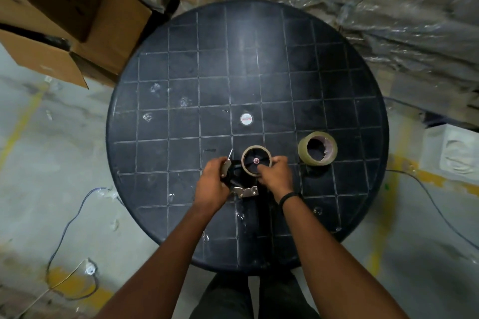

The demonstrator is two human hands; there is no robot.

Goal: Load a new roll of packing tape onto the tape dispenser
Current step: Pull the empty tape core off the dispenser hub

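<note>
A black tape dispenser (239,181) with a metal plate lies on the round dark table (181,124) near its front. A brown cardboard core (245,156) sits around the dispenser's black spool, whose hub shows a small pink centre. My left hand (212,184) grips the dispenser's left side by the metal blade end. My right hand (274,176) holds the core at its right rim. A fresh roll of brownish packing tape (303,156) rests on the table to the right of my right hand, apart from it.
A small white round cap (246,119) lies near the table's middle. Open cardboard boxes (64,33) stand at back left, plastic-wrapped stacks (363,8) behind and right. Cables (70,228) trail over the floor on both sides.
</note>
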